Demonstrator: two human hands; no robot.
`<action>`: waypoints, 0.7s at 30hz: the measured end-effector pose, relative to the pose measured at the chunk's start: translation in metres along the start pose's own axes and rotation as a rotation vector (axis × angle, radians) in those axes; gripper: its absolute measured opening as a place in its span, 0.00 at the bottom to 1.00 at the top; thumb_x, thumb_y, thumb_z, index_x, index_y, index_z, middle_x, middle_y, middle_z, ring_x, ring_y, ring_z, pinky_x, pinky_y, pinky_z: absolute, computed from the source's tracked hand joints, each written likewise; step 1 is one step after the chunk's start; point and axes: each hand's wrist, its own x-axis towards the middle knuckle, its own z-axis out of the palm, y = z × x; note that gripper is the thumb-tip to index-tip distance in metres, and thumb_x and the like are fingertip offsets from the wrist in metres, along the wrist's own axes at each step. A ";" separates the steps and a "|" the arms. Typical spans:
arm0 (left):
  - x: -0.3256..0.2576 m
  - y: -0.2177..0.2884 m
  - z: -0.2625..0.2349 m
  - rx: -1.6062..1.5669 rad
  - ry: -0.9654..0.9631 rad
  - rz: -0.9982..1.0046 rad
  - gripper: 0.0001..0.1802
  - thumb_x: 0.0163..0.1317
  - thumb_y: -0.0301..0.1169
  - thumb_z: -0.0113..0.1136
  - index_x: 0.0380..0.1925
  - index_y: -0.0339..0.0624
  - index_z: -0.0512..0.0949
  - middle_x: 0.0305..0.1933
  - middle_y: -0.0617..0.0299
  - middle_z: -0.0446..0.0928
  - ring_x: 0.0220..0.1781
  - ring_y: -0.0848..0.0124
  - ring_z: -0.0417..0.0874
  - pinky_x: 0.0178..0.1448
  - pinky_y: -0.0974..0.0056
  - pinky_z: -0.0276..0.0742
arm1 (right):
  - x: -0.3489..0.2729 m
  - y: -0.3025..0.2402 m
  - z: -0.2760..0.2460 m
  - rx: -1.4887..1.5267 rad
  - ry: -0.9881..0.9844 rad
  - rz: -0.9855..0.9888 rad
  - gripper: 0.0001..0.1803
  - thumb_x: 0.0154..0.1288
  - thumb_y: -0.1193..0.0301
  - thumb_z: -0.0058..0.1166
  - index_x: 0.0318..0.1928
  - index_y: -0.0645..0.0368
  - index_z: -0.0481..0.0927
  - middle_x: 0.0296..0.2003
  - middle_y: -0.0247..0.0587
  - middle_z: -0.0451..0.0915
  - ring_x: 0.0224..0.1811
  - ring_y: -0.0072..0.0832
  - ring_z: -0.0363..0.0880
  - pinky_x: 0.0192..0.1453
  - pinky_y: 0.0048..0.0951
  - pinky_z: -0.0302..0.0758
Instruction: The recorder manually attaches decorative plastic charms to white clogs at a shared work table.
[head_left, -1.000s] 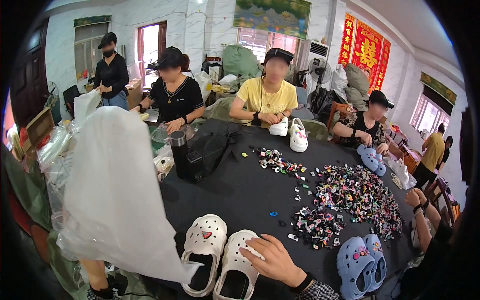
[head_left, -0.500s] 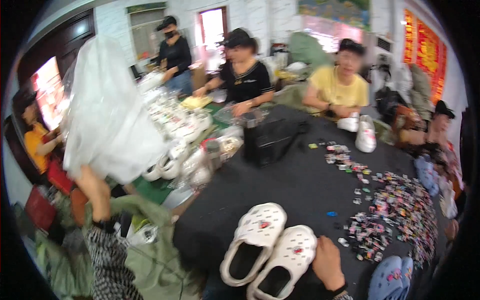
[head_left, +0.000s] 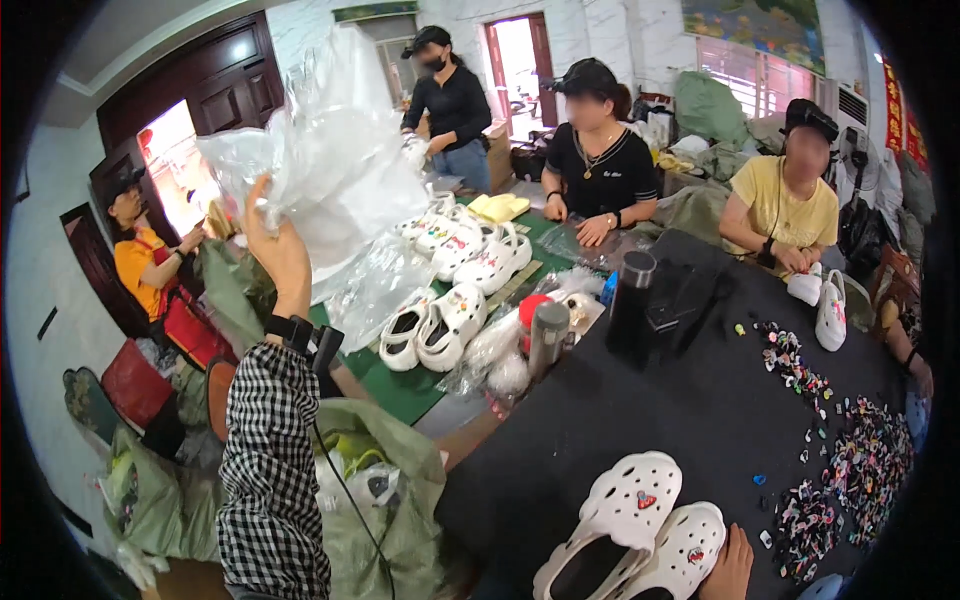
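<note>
My left hand (head_left: 278, 250) is raised at the left, closed on a large clear plastic bag (head_left: 345, 130) that billows up over the green table. One finger sticks up along the film; the bag partly hides the others. Down at the front edge, my right hand (head_left: 733, 565) rests on the black tabletop with fingers stretched out, against the side of a white clog (head_left: 688, 545). Its mate, another white clog (head_left: 640, 490), lies to the left. Each clog carries a small red charm on its holed upper.
Loose shoe charms (head_left: 870, 460) lie heaped at the right. A black tumbler (head_left: 633, 285) and a grey bottle (head_left: 548, 335) stand mid-table. More white clogs (head_left: 455, 325) sit on the green table (head_left: 400, 395). A green sack (head_left: 400, 450) is below my left arm. Several people work around the tables.
The view has swung left, so the table and clogs appear further right. My left hand is still up with the bag, whose film now spreads out above the green table.
</note>
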 end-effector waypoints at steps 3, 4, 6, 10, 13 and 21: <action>-0.007 -0.087 0.029 0.174 -0.293 -0.088 0.39 0.54 0.22 0.63 0.68 0.46 0.64 0.66 0.55 0.70 0.70 0.52 0.65 0.73 0.53 0.56 | 0.000 0.003 0.006 -0.001 0.014 0.010 0.30 0.69 0.66 0.43 0.66 0.72 0.62 0.66 0.60 0.64 0.68 0.52 0.62 0.71 0.46 0.59; -0.025 -0.107 0.045 0.329 -0.397 -0.180 0.48 0.51 0.27 0.68 0.72 0.49 0.55 0.70 0.51 0.65 0.72 0.47 0.60 0.74 0.46 0.52 | 0.000 0.003 0.006 -0.009 -0.011 -0.002 0.30 0.68 0.65 0.43 0.66 0.73 0.63 0.66 0.60 0.64 0.68 0.53 0.62 0.71 0.47 0.59; -0.060 -0.145 0.053 0.472 -0.612 -0.370 0.66 0.45 0.37 0.76 0.76 0.54 0.38 0.75 0.44 0.55 0.74 0.37 0.53 0.74 0.37 0.45 | 0.001 0.002 0.006 -0.013 -0.021 -0.026 0.31 0.68 0.65 0.44 0.65 0.73 0.62 0.66 0.61 0.63 0.68 0.54 0.61 0.71 0.48 0.59; -0.138 -0.177 0.057 0.436 -0.901 -0.495 0.64 0.45 0.41 0.76 0.76 0.50 0.41 0.74 0.31 0.50 0.75 0.37 0.50 0.75 0.38 0.44 | -0.001 0.007 0.011 -0.013 -0.042 0.000 0.31 0.68 0.65 0.44 0.65 0.74 0.62 0.67 0.60 0.63 0.69 0.54 0.61 0.71 0.48 0.59; -0.175 -0.183 0.048 0.279 -1.045 -0.515 0.52 0.50 0.41 0.72 0.73 0.42 0.55 0.72 0.35 0.57 0.75 0.42 0.55 0.76 0.46 0.51 | 0.003 0.001 -0.005 0.002 -0.079 0.013 0.31 0.68 0.65 0.44 0.66 0.74 0.62 0.67 0.60 0.63 0.70 0.53 0.60 0.71 0.48 0.59; -0.218 -0.178 0.009 0.259 -0.987 -0.662 0.33 0.56 0.40 0.64 0.59 0.32 0.72 0.63 0.40 0.72 0.66 0.48 0.71 0.69 0.54 0.65 | 0.008 -0.005 -0.004 0.039 -0.091 0.032 0.31 0.69 0.63 0.44 0.66 0.71 0.63 0.68 0.59 0.61 0.70 0.52 0.60 0.71 0.47 0.58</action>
